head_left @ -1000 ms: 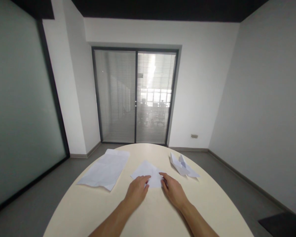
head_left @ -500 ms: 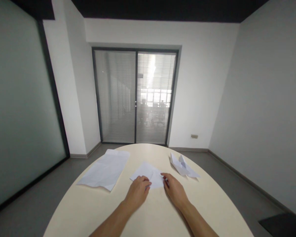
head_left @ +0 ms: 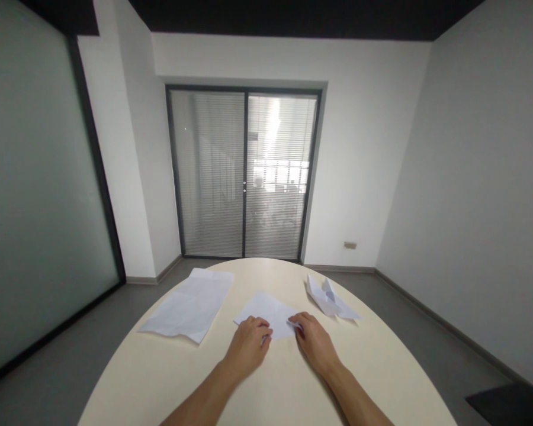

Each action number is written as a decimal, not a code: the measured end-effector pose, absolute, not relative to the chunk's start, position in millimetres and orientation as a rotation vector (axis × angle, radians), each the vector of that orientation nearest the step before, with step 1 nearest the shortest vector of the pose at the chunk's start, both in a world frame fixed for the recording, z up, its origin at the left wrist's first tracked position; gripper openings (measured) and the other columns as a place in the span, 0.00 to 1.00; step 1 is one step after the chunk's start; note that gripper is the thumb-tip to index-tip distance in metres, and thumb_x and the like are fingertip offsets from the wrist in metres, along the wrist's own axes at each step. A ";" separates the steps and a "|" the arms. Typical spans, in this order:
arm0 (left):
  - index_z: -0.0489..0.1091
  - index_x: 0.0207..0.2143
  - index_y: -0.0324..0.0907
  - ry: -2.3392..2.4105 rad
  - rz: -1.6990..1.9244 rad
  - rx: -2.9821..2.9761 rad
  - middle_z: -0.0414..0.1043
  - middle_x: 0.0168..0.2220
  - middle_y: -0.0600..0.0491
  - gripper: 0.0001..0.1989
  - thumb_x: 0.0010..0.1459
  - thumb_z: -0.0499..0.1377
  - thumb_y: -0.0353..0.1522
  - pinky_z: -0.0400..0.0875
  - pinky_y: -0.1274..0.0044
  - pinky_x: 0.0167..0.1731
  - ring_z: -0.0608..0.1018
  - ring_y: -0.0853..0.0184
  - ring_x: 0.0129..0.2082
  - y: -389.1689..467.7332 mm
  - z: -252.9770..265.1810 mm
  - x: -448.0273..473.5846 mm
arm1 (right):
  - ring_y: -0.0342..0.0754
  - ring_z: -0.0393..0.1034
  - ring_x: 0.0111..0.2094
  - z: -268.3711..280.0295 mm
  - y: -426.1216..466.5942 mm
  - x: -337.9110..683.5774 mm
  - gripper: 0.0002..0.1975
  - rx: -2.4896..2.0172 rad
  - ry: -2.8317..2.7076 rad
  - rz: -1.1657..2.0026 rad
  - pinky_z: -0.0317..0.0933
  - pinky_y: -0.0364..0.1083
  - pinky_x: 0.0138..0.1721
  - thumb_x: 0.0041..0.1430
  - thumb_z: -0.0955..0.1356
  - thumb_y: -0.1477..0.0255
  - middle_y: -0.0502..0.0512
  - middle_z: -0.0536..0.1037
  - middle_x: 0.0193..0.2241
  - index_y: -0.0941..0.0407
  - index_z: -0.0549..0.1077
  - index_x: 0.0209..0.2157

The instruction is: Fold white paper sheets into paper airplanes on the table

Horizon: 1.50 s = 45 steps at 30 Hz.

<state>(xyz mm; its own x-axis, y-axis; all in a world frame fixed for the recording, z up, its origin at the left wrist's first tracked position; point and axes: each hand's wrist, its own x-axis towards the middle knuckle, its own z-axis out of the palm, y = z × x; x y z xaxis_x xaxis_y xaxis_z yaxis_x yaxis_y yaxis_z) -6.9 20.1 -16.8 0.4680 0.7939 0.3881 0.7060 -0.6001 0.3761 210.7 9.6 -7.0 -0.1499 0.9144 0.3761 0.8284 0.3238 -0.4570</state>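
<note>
A folded sheet of white paper lies flat on the table between my hands, one corner pointing away from me. My left hand rests on its near left part, fingers curled and closed on the paper's edge. At the right corner my right hand pinches a small flap of the paper, which stands up a little between thumb and fingers. Both palms face down, so the fingertips are partly hidden.
A larger creased white sheet lies to the left on the round cream table. Back right sits a folded paper shape with upright points. Beyond the table are glass doors with blinds.
The right hand's fingers have closed on the paper's right corner, and a small flap there has lifted. My left hand and the other papers stay in place.
</note>
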 end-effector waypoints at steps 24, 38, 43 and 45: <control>0.76 0.43 0.46 1.174 0.757 2.574 0.73 0.42 0.50 0.10 0.59 0.59 0.33 0.66 0.70 0.48 0.72 0.61 0.45 10.2 -6.3 -5.4 | 0.52 0.70 0.48 -6.5 8.2 205.0 0.17 -1.521 -2.073 0.143 0.61 0.47 0.53 0.62 0.63 0.67 0.59 0.79 0.45 0.55 0.80 0.45; 0.75 0.47 0.46 1.081 0.795 2.566 0.73 0.54 0.51 0.14 0.58 0.60 0.32 0.64 0.68 0.57 0.71 0.60 0.54 12.2 -12.2 -8.2 | 0.54 0.64 0.60 -6.9 7.8 204.0 0.22 -1.636 -2.122 0.152 0.54 0.51 0.62 0.62 0.64 0.63 0.61 0.72 0.57 0.56 0.75 0.54; 0.75 0.47 0.45 1.082 0.778 2.577 0.73 0.54 0.50 0.14 0.57 0.61 0.31 0.64 0.66 0.57 0.71 0.59 0.54 15.0 -15.9 -6.7 | 0.55 0.64 0.60 -12.3 11.4 206.0 0.21 -1.721 -2.072 0.130 0.55 0.52 0.61 0.63 0.63 0.64 0.61 0.73 0.57 0.55 0.75 0.53; 0.75 0.46 0.44 1.081 0.779 2.582 0.73 0.53 0.49 0.14 0.57 0.61 0.31 0.65 0.66 0.56 0.71 0.59 0.54 16.0 -17.7 -6.4 | 0.55 0.64 0.60 -14.0 12.2 206.9 0.20 -1.751 -2.042 0.121 0.56 0.51 0.61 0.63 0.63 0.65 0.60 0.73 0.57 0.55 0.76 0.52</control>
<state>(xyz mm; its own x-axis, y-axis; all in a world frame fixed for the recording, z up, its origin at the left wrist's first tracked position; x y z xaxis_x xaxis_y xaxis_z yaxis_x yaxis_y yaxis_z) -6.4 16.0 -17.7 0.5854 0.7147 0.3827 0.5895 -0.6994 0.4042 206.9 12.2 -14.0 -0.0968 0.9569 0.2736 0.9179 0.1922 -0.3472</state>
